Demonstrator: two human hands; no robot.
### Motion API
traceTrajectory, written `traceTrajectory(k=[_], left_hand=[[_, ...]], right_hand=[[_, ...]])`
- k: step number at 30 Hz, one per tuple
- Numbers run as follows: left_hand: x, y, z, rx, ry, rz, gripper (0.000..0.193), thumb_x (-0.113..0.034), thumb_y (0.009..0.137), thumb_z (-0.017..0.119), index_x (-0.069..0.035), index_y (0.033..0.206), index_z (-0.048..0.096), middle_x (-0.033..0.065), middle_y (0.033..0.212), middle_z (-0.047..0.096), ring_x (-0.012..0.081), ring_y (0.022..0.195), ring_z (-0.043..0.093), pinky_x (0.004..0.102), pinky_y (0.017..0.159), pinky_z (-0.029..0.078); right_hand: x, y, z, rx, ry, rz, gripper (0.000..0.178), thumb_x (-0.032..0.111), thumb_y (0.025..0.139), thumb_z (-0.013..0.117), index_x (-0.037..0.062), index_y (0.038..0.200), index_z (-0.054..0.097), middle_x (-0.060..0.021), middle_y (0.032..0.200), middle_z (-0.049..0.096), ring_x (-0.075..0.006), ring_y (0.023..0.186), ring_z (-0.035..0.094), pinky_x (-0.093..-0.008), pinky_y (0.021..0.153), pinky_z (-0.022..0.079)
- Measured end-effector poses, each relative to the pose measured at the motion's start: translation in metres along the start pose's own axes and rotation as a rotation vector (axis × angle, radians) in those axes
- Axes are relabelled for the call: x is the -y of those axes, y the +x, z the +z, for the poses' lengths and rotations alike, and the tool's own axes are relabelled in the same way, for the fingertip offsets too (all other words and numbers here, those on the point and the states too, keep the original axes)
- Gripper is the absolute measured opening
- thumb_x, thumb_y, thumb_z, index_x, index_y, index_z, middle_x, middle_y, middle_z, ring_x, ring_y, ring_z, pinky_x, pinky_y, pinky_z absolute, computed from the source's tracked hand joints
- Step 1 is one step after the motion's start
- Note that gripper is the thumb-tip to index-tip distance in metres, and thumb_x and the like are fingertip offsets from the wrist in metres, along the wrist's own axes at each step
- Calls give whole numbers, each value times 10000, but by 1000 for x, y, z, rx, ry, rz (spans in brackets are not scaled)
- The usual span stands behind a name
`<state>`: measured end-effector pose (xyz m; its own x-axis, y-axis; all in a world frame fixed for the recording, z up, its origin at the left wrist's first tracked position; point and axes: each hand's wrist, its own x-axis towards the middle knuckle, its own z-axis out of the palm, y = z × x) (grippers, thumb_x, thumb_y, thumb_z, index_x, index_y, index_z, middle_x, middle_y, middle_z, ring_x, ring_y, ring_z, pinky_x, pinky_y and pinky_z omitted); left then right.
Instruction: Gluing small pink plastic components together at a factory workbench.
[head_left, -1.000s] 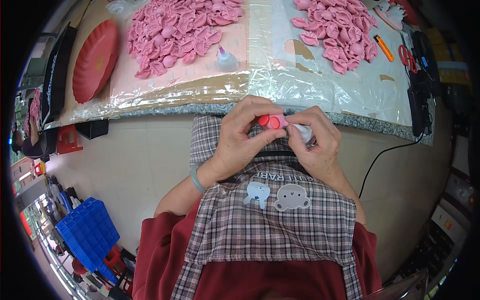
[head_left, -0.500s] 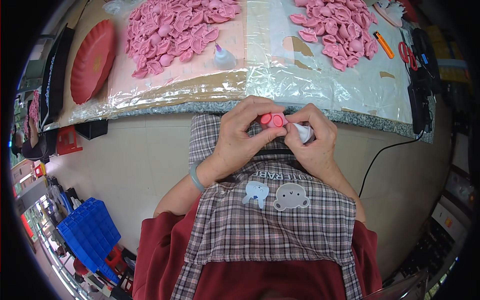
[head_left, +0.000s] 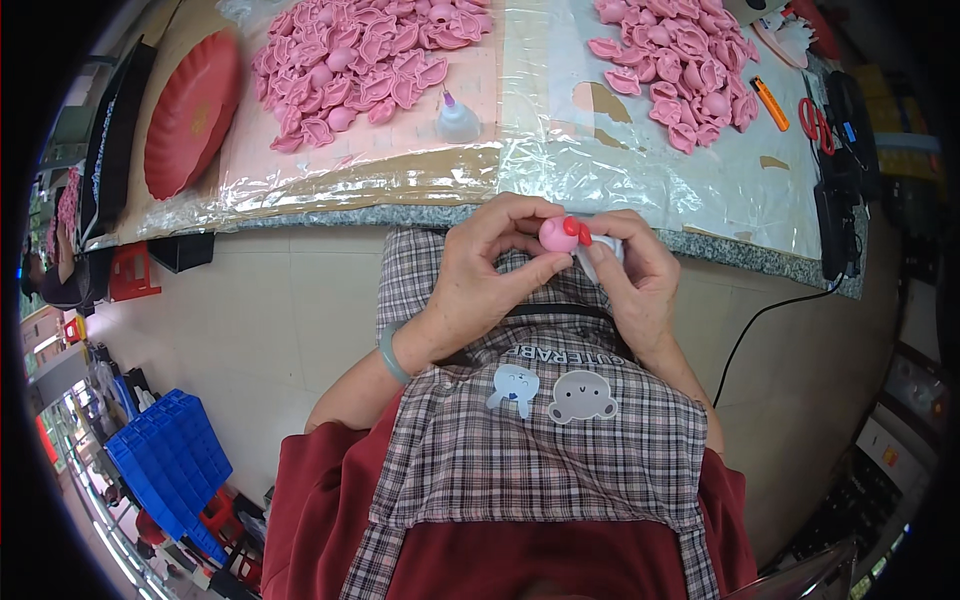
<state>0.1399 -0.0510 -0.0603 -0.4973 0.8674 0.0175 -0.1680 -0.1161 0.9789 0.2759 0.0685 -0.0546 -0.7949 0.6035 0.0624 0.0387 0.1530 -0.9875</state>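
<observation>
Just off the table's near edge, my left hand point(head_left: 485, 265) pinches a small round pink piece point(head_left: 556, 236) between thumb and fingers. Two glossy red bits point(head_left: 577, 229) sit on the piece's right side, beside my right fingertips. My right hand point(head_left: 640, 272) is closed around something white point(head_left: 601, 262), perhaps a cloth; the fingers cover much of it. Loose pink moulded pieces lie in a left heap point(head_left: 335, 70) and a right heap point(head_left: 690, 75) on the table. A squeeze bottle point(head_left: 457, 120) with a purple tip stands by the left heap.
A red scalloped tray point(head_left: 190, 115) is at the table's left. Toward the right end lie an orange cutter point(head_left: 770, 104), red-handled scissors point(head_left: 816, 126) and a black power strip point(head_left: 834, 210) with a hanging cable. A blue crate point(head_left: 170, 465) is at lower left.
The pink piece has been turned in my left fingers, so its round pink side shows and the red bits point right. My right thumb and fingers have shifted close against the red bits.
</observation>
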Motion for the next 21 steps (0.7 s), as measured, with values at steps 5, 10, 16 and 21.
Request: traceTrajectory(k=[5, 10, 16, 21], left_hand=[[-4, 3, -1, 19, 144, 37, 349, 37, 806, 700, 20, 1130, 573, 79, 1085, 580, 146, 999, 605, 276, 845, 524], [-6, 6, -5, -85, 461, 266, 337, 52, 753, 716, -7, 1072, 624, 82, 1029, 569, 156, 943, 612, 259, 777, 540], [-10, 7, -6, -67, 681, 357, 369, 56, 688, 733, -29, 1038, 648, 82, 965, 552, 191, 841, 579, 273, 713, 499], [-7, 5, -5, -69, 657, 349, 376, 48, 680, 732, -30, 1036, 641, 81, 964, 552, 201, 842, 577, 282, 721, 491]], right_hand=[[-10, -13, 10, -35, 380, 281, 141, -18, 916, 569, -38, 1046, 618, -84, 1013, 607, -116, 906, 582, -228, 796, 465], [-7, -13, 2, 24, 199, 182, 146, -28, 913, 564, -44, 1050, 610, -99, 1012, 594, -116, 872, 582, -226, 723, 488], [9, -6, -4, -79, 129, 40, 159, -39, 892, 587, -39, 1049, 612, -99, 1019, 579, -124, 870, 570, -230, 720, 489], [17, 5, -6, -96, -165, -139, 176, -53, 853, 629, -20, 1026, 626, -85, 993, 586, -122, 867, 560, -245, 689, 482]])
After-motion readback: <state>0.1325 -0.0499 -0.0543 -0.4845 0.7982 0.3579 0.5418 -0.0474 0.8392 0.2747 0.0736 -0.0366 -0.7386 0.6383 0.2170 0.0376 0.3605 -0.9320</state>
